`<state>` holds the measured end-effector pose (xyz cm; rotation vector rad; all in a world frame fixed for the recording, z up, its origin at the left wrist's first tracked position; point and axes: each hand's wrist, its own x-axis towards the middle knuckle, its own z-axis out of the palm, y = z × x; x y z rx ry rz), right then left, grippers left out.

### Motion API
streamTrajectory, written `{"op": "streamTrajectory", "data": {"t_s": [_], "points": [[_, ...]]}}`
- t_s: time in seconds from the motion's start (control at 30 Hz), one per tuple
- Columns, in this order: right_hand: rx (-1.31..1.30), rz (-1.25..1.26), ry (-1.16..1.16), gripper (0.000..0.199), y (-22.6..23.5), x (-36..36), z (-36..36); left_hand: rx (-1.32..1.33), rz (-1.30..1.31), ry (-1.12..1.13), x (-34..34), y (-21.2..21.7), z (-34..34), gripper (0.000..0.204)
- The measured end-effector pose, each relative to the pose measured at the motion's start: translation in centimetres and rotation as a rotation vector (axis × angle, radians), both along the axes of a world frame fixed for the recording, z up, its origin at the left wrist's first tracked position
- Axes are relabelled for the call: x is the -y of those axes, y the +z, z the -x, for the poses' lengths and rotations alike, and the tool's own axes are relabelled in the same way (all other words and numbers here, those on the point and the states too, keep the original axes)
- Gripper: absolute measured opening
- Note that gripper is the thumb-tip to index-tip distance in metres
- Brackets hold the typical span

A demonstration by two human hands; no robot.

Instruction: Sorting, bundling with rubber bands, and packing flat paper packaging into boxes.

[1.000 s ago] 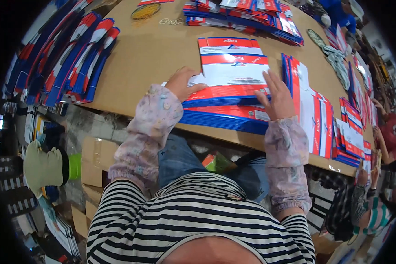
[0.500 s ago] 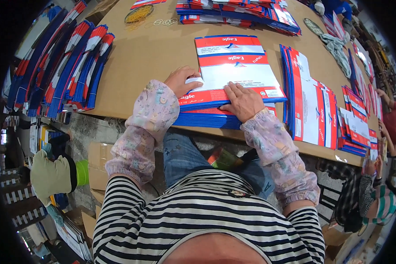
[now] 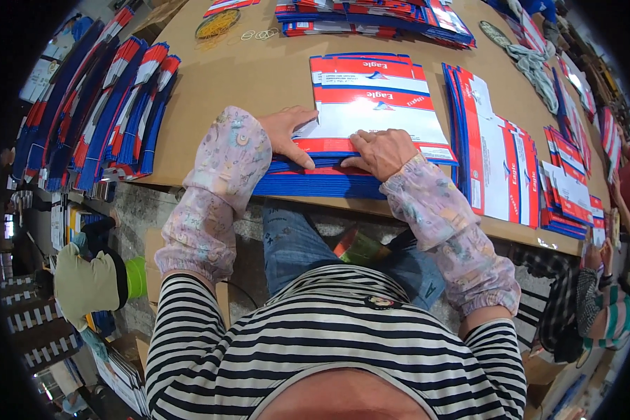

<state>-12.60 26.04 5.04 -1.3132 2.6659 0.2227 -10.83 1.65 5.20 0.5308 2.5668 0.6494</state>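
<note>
In front of me lies a stack of flat folded cartons, red, white and blue, with the blue edges of a lower layer showing at the near side. My left hand rests at the left edge of the upper cartons, thumb stretched toward me and apart from the fingers. On the near part of the same cartons lies my right hand, its slightly bent fingers on the top face and its thumb out to the left. Neither hand visibly closes around a carton. The undersides of both hands are hidden.
Bundled cartons stand along the left; another pile lies at the far side. More flat cartons sit to the right. A dish of yellow rubber bands and a grey cloth lie on the table. Other people work at both sides.
The upper cartons' near edge has shifted away from me, uncovering more of the lower layer. My left thumb has swung outward toward me; my right hand has moved slightly left.
</note>
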Motion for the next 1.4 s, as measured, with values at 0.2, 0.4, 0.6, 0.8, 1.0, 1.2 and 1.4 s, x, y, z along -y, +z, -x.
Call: {"op": "streamTrajectory", "data": {"t_s": [0.2,0.4,0.6,0.8,1.0,1.2,1.4], "points": [[-0.059,-0.036,0.058,0.035,1.4,-0.1,-0.8,0.149,-0.057,-0.003,0.5,0.8,0.5,0.118],[-0.206,0.341,0.101,0.048,-3.4,-1.1,-2.8,0.013,-0.002,-0.024,0.1,0.5,-0.8,0.120],[-0.224,0.473,0.017,0.051,-5.5,-1.1,-2.8,-0.199,0.068,0.004,-1.1,1.7,-1.7,0.118],[-0.216,0.417,0.021,0.049,-5.6,-0.7,-2.9,-0.406,0.073,-0.006,-0.8,0.6,-2.3,0.112],[-0.165,0.345,0.034,0.046,-4.7,-0.8,-2.7,-0.383,0.046,0.043,-0.8,0.0,-2.9,0.114],[-0.183,0.486,0.083,0.042,0.4,-2.5,-0.9,0.158,-0.999,0.607,4.1,-4.1,-0.4,0.095],[-0.572,0.999,-0.027,0.045,13.5,-9.6,-1.3,0.167,-0.731,0.779,3.1,-6.2,0.0,0.069]]}}
